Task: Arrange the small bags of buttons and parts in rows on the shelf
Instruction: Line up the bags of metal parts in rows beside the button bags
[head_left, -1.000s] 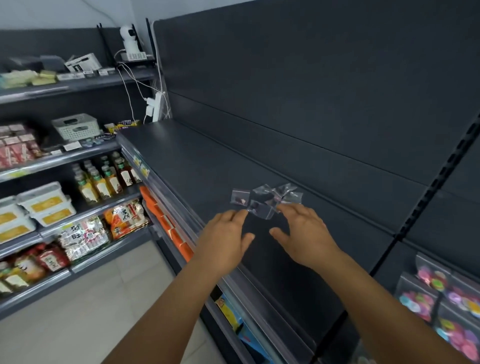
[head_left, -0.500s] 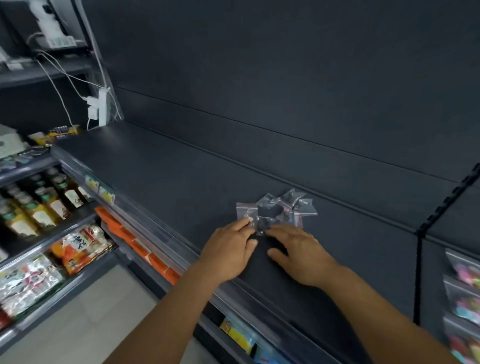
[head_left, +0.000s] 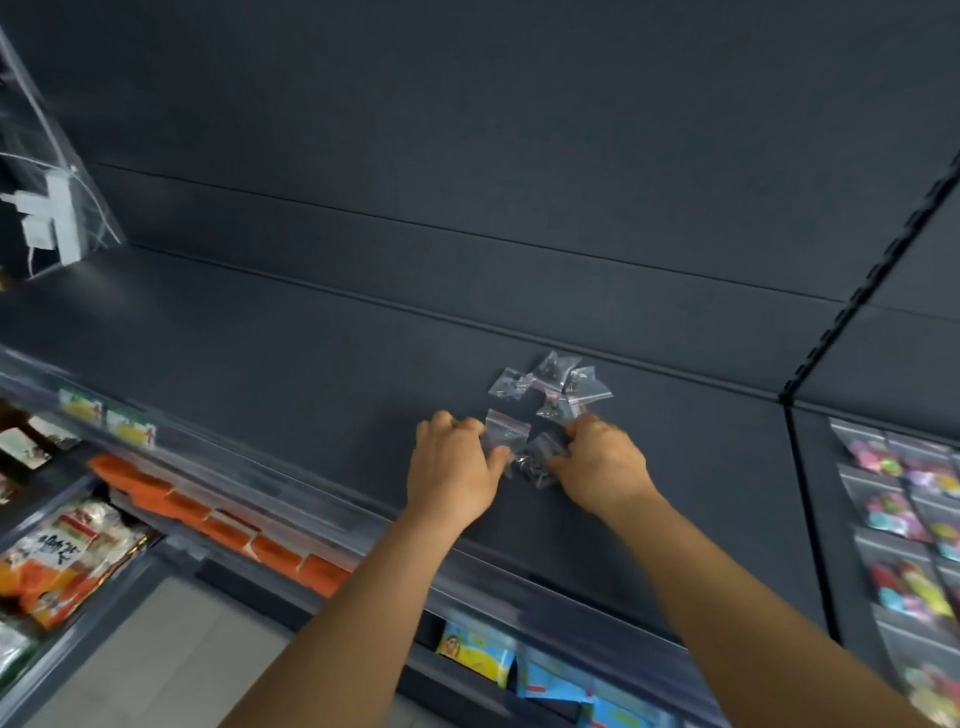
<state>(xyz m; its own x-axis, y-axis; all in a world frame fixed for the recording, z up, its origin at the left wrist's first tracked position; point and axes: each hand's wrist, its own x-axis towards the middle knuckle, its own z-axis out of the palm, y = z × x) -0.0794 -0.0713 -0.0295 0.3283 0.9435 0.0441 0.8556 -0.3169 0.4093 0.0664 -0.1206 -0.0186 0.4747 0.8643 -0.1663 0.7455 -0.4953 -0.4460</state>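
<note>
Head view, read left to right. At far left, snack packets (head_left: 67, 551) and a row of orange packs (head_left: 228, 525) fill the lower shelves, blurred. My left hand (head_left: 454, 467) lies on the dark shelf (head_left: 260, 358), fingers curled over the near edge of a clear bag (head_left: 505, 426) with a red-striped top; I read this grip as grasping that bag, though the fingertips are hidden. Just beside it, my right hand (head_left: 597, 462) is curled round a crumpled bag of dark parts (head_left: 535, 460), so this grip too is grasping. Beyond both hands, toward the back of the shelf, the remaining small bags (head_left: 553, 379) lie in a loose overlapping cluster, not in rows. At far right, on the neighbouring shelf bay, bags of coloured buttons (head_left: 904, 519) are already laid out in rows.

Change: a second ago both hands hovered flat and spread short of the cluster, holding nothing; half a second ago they were touching its near edge; now each has drawn one bag out of it toward the shelf front. I judge this to mean that separation of the pile has begun, while placement in rows is not yet done.
</note>
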